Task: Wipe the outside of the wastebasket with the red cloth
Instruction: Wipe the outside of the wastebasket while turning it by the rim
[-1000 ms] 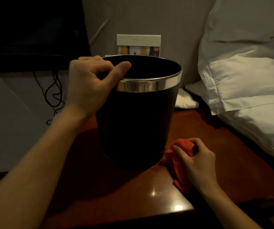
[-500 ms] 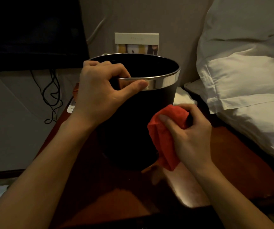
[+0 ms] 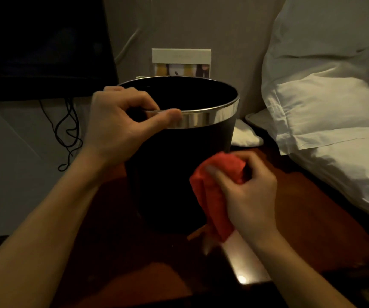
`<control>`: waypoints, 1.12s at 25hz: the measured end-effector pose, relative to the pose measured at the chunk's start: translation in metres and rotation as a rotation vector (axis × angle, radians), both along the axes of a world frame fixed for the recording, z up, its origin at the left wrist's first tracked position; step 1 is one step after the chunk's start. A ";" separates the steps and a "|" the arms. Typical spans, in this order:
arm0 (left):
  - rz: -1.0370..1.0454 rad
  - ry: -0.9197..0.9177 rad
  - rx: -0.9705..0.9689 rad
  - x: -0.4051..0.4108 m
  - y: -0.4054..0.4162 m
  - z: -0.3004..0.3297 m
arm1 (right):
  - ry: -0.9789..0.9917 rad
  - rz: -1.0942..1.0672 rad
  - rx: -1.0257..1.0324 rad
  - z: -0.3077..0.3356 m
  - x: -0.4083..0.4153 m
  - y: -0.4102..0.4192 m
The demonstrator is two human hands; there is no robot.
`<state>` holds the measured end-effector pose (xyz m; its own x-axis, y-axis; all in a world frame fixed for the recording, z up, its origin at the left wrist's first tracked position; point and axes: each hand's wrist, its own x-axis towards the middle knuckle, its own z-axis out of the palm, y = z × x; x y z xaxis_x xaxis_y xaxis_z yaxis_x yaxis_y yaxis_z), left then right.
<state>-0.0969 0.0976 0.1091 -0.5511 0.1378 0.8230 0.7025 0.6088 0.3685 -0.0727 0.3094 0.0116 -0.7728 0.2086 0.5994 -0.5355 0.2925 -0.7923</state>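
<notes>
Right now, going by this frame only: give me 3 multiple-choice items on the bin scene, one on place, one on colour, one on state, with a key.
1. Where does the wastebasket stand?
A. on the wooden table
B. on the floor
C. on the pillows

2. What colour is the band round the wastebasket's rim?
A. gold
B. silver
C. red

3. What is the right hand doing?
A. hanging idle, away from the bin
B. gripping the rim
C. holding the red cloth against the wastebasket's side

Key:
1 A, its base sits on the dark reddish tabletop beside the pillows.
2 B, a shiny silver band runs round the top of the black body.
3 C, the fingers are curled round the bunched cloth at the lower right of the wall, while the left hand grips the rim.
</notes>
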 end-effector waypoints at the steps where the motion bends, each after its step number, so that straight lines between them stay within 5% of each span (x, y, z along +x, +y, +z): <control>1: -0.032 -0.005 0.017 -0.001 -0.003 0.002 | 0.071 -0.025 -0.033 0.018 -0.003 -0.001; 4: -0.072 -0.013 0.035 -0.004 -0.007 0.003 | 0.128 -0.037 -0.055 0.036 -0.007 -0.003; 10: -0.074 -0.016 0.048 -0.008 -0.009 0.000 | -0.158 0.059 0.086 -0.052 0.011 -0.005; 20: -0.064 -0.038 0.044 -0.007 -0.009 0.001 | 0.262 -0.108 0.071 0.029 -0.008 -0.010; 25: -0.025 -0.054 0.065 -0.007 -0.009 -0.001 | -0.084 -0.005 0.080 -0.050 0.012 -0.013; 28: -0.016 -0.069 0.070 -0.007 -0.009 0.000 | -0.115 0.015 0.136 -0.060 0.014 -0.008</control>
<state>-0.1039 0.0882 0.1092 -0.6051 0.0904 0.7910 0.6835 0.5684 0.4579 -0.0583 0.3015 -0.0483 -0.8403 0.1196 0.5288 -0.4487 0.3940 -0.8021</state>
